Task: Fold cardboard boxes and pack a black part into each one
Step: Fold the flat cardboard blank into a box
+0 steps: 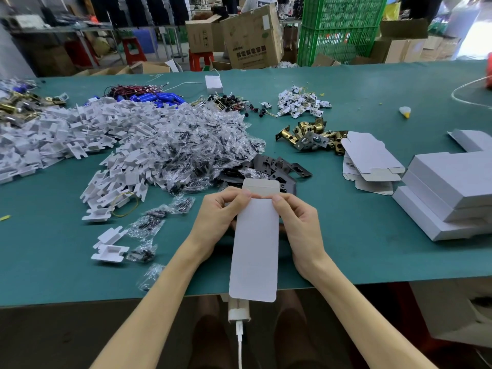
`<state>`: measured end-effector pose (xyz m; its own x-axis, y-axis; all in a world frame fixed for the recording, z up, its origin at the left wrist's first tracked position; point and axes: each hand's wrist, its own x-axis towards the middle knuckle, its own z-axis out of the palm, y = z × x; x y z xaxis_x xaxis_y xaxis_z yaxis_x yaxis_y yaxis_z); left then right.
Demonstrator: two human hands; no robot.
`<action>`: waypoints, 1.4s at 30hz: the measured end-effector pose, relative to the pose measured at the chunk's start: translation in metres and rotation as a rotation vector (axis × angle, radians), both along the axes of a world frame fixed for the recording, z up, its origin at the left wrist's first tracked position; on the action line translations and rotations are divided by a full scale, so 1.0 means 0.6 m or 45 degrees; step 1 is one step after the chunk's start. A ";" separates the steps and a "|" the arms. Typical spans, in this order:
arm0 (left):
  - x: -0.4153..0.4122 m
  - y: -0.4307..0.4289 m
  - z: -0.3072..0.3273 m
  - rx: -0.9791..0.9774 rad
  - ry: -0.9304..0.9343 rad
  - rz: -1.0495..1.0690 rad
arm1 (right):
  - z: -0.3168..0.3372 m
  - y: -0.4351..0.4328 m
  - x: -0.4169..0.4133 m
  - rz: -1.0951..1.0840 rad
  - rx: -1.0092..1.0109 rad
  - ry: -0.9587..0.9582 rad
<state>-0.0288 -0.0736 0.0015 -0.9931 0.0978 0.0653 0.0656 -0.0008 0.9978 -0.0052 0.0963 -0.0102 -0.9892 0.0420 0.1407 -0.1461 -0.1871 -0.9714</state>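
Over the green table [346, 249], both hands, left [215, 222] and right [299, 227], pinch the white box [254, 249] at its far end, thumbs on top beside the flap crease.

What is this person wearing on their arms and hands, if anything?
The left grip and right grip are bare hands: no gloves, rings or tape visible. The left forearm and right forearm are uncovered to the frame edge: no sleeves, watch or bracelet in view.
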 end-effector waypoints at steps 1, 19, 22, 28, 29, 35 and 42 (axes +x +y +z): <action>0.000 0.000 0.000 -0.002 0.000 0.000 | 0.000 0.000 0.000 -0.004 -0.003 -0.003; -0.002 0.002 -0.005 0.019 -0.019 -0.042 | -0.001 0.002 -0.004 -0.040 0.123 0.012; -0.003 0.000 -0.007 0.030 -0.007 -0.020 | 0.000 0.003 -0.003 -0.059 0.130 -0.014; -0.001 -0.001 -0.008 0.028 0.109 0.016 | 0.004 0.004 0.001 -0.027 0.057 0.052; -0.002 0.000 -0.008 0.047 0.125 0.024 | 0.003 0.003 0.000 -0.044 0.030 0.046; -0.003 0.002 -0.008 0.037 0.040 0.020 | 0.000 0.002 -0.004 -0.038 0.014 0.018; -0.004 0.004 -0.006 -0.027 -0.008 0.050 | -0.003 0.002 -0.004 -0.046 0.080 0.032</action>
